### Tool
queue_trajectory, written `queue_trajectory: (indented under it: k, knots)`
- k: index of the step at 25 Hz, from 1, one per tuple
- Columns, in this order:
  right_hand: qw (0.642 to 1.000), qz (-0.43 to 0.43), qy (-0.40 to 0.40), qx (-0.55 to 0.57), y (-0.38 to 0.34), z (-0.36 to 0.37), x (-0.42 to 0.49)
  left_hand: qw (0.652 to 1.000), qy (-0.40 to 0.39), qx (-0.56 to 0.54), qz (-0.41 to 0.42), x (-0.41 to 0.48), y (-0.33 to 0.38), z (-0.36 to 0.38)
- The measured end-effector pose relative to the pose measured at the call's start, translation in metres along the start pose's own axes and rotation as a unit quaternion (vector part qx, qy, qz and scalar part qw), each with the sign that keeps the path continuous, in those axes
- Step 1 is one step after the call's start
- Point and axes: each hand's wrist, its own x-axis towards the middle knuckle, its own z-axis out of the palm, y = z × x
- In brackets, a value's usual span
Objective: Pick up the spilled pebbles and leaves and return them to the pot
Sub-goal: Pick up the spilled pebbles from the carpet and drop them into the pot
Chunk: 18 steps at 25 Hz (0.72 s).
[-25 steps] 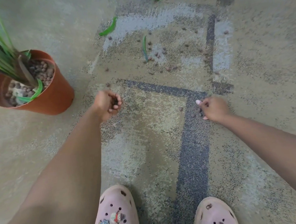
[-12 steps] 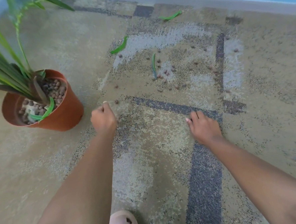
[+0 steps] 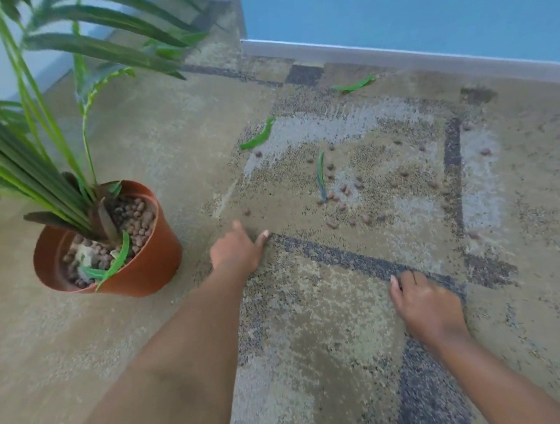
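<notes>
On the patterned carpet [image 3: 311, 324] below a blue wall [image 3: 407, 14], a terracotta pot [image 3: 151, 265] with a tall plant stands at the left, its rim tipped toward the camera, pebbles and a leaf lying inside. Spilled matter lies ahead: three loose leaves [image 3: 257, 139] and a scatter of brown pebbles [image 3: 343, 191] beyond both hands. The left hand [image 3: 237, 252] rests fingers-down on the carpet, thumb and forefinger spread; whether it holds anything cannot be told. One pebble [image 3: 246, 211] lies just beyond its fingertips, so this hand, also nearer the pot, is judged best placed. The right hand [image 3: 425, 307] lies knuckles-up, fingers curled; contents hidden. The main cluster is well ahead of it, slightly left.
</notes>
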Motion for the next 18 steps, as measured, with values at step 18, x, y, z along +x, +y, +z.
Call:
queue_trajectory:
  k: [18]
  knots:
    - [0.756,0.229,-0.150,0.595,-0.143,-0.109,0.125,0.842,0.388,-0.357,-0.114,-0.016,-0.078,-0.144]
